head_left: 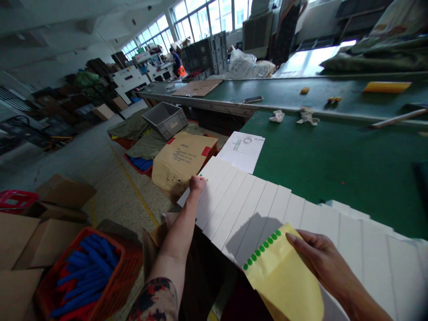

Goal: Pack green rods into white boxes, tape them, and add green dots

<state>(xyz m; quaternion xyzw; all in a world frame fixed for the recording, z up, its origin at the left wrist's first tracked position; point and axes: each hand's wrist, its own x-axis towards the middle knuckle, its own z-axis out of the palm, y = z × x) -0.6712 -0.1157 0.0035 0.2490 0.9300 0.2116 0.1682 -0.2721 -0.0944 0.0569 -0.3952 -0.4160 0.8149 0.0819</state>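
A row of flat white boxes (249,196) lies side by side, slightly overlapping, along the near edge of the green table. At the far left end of that row my left hand (198,183) is closed in a pinch against a box's surface. Green round stickers (207,180) show right at its fingertips, partly covered by them. My right hand (317,249) grips a yellow sticker sheet (290,281) between thumb and fingers. Several green dots line that sheet's far-left edge, and its lower part curls down. It hangs over the near side of the boxes.
A printed paper (242,149) lies beyond the boxes on the green table (307,165). To the left are a brown sack (182,162), a grey crate (165,119) and an orange basket (113,276) of blue pieces. Crumpled tissue (277,116) sits near the conveyor (284,91).
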